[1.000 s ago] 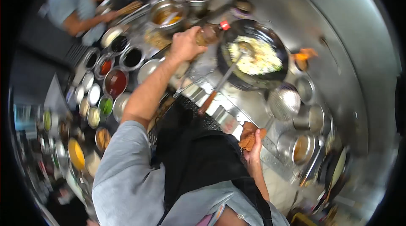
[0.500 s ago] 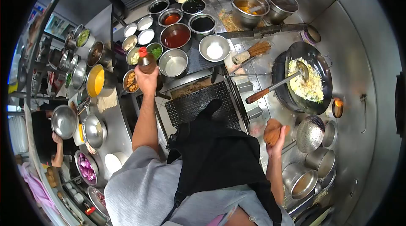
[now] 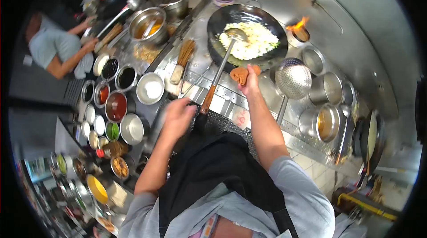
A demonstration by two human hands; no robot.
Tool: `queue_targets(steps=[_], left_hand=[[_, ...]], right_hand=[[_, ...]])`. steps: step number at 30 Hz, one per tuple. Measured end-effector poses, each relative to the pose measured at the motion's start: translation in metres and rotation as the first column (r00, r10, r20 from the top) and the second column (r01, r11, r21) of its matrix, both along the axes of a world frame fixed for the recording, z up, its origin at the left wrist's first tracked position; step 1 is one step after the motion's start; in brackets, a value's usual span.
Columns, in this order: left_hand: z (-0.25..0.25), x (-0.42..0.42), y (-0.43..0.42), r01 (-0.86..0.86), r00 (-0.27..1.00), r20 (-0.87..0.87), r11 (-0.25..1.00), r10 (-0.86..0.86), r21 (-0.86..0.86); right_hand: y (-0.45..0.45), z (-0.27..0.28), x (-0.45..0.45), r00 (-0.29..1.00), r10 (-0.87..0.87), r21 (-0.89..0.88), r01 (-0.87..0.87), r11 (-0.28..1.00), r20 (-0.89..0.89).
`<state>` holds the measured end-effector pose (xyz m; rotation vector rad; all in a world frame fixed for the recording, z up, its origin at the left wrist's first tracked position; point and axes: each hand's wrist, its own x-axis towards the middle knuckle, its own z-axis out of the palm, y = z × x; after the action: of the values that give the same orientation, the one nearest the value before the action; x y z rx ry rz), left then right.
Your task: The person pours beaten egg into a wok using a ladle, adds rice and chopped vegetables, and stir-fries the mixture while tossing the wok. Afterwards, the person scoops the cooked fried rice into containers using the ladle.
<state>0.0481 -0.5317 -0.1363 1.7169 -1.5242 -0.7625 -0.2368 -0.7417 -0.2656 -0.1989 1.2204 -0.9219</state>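
Observation:
My right hand (image 3: 250, 80) grips a folded orange-brown cloth (image 3: 240, 75) at the near rim of the black wok (image 3: 213, 46). Chopped, pale yellow-white food with green bits (image 3: 255, 44) fills much of the wok. A ladle (image 3: 221, 66) rests with its bowl in the food, and its wooden handle points toward me. Just left of that handle, my left hand (image 3: 177, 117) is blurred by motion, with fingers apart and nothing visible in them. The brown bottle with a red cap (image 3: 114, 150) is beside the small bowls at left.
Left are several sauce bowls, including one of red sauce (image 3: 116, 106), and an empty-looking steel bowl (image 3: 150, 88). A bamboo brush (image 3: 184, 58) lies left of the wok. Flame rises from a can (image 3: 299, 33). A perforated strainer (image 3: 292, 78) and steel pots sit right. Another person (image 3: 60, 51) works at far left.
My left hand has let go of the bottle and moved toward the ladle handle. My right hand has brought the cloth to the wok's rim. The view has turned right.

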Motion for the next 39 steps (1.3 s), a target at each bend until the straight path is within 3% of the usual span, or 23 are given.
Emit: queue_targets(steps=[1,3,6,8,9,11,12,14,16,18,19,20,21,24,25,26,28,29,32,34,35,38,39], left_hand=[[0.011,-0.028,-0.035,0.276,0.944,0.196,0.961,-0.266,-0.024],[-0.016,-0.070,-0.075,0.413,0.717,0.506,0.877,-0.480,0.246],[-0.040,-0.040,-0.140,0.240,0.748,0.507,0.887,-0.428,0.395],[0.008,0.021,-0.145,0.369,0.728,0.445,0.845,-0.521,0.387],[0.024,0.054,-0.144,0.429,0.714,0.417,0.822,-0.562,0.374],[0.107,0.099,-0.145,0.478,0.673,0.255,0.672,-0.694,0.566],[0.145,0.105,-0.146,0.495,0.676,0.150,0.595,-0.721,0.633],[0.180,0.080,-0.153,0.374,0.684,0.099,0.464,-0.722,0.803],[0.114,0.079,-0.161,0.494,0.658,0.130,0.556,-0.741,0.669],[0.032,0.080,-0.166,0.613,0.631,0.244,0.666,-0.736,0.424],[0.020,0.074,-0.161,0.595,0.657,0.276,0.708,-0.701,0.380],[0.010,0.063,-0.149,0.574,0.686,0.302,0.747,-0.662,0.334],[0.004,0.058,-0.138,0.548,0.716,0.326,0.786,-0.618,0.285],[0.046,0.078,-0.118,0.584,0.713,0.331,0.785,-0.618,0.207],[0.083,0.083,-0.113,0.540,0.714,0.295,0.768,-0.634,0.345],[0.121,0.088,-0.111,0.488,0.716,0.259,0.730,-0.648,0.479],[0.159,0.092,-0.116,0.428,0.751,0.139,0.635,-0.646,0.643],[0.152,0.084,-0.122,0.446,0.663,0.225,0.619,-0.714,0.646],[0.059,0.062,-0.126,0.512,0.567,0.480,0.743,-0.669,0.431],[0.031,0.045,-0.109,0.486,0.676,0.453,0.813,-0.582,0.319],[0.040,0.042,-0.100,0.465,0.712,0.423,0.828,-0.560,0.313],[0.088,0.072,-0.079,0.533,0.723,0.363,0.808,-0.588,0.249],[0.123,0.072,-0.079,0.455,0.760,0.272,0.782,-0.590,0.425]], right_hand=[[-0.003,0.000,0.000,0.996,-0.084,0.005,0.084,0.996,0.020],[-0.012,-0.009,0.004,0.976,-0.189,0.000,0.190,0.982,0.105],[-0.023,-0.040,-0.011,0.957,-0.221,-0.026,0.230,0.973,0.190],[-0.007,-0.026,-0.008,0.958,-0.233,-0.014,0.238,0.971,0.166],[0.013,0.021,0.000,0.939,-0.320,-0.020,0.325,0.945,0.126],[0.052,0.099,0.019,0.893,-0.397,-0.008,0.408,0.913,0.213],[0.060,0.113,0.021,0.868,-0.427,-0.002,0.442,0.897,0.253],[0.053,0.084,0.027,0.914,-0.347,-0.007,0.356,0.934,0.210],[0.035,0.066,0.043,0.899,-0.380,-0.010,0.391,0.920,0.217],[0.071,0.047,0.052,0.898,-0.328,-0.136,0.379,0.915,0.294],[0.101,0.041,0.057,0.897,-0.300,-0.192,0.373,0.908,0.326],[0.135,0.060,0.056,0.952,-0.259,-0.132,0.281,0.950,0.163],[0.162,0.032,0.053,0.964,-0.242,-0.152,0.257,0.954,0.110],[0.179,0.002,0.046,0.969,-0.247,-0.281,0.235,0.930,-0.008],[0.163,0.035,0.048,0.939,-0.288,-0.226,0.327,0.918,0.189],[0.136,0.086,0.055,0.878,-0.422,-0.063,0.446,0.893,0.228],[0.074,0.055,0.048,0.881,-0.420,-0.136,0.454,0.881,0.219],[0.056,0.064,0.051,0.893,-0.418,-0.073,0.434,0.898,0.169],[0.091,0.046,0.058,0.909,-0.343,-0.155,0.384,0.910,0.239],[0.149,0.034,0.055,0.931,-0.287,-0.221,0.336,0.915,0.225],[0.173,-0.017,0.046,0.973,-0.210,-0.236,0.226,0.945,0.092],[0.176,0.036,0.034,0.983,-0.186,-0.313,0.175,0.933,-0.005],[0.154,0.077,0.041,0.912,-0.360,-0.135,0.389,0.911,0.197]])
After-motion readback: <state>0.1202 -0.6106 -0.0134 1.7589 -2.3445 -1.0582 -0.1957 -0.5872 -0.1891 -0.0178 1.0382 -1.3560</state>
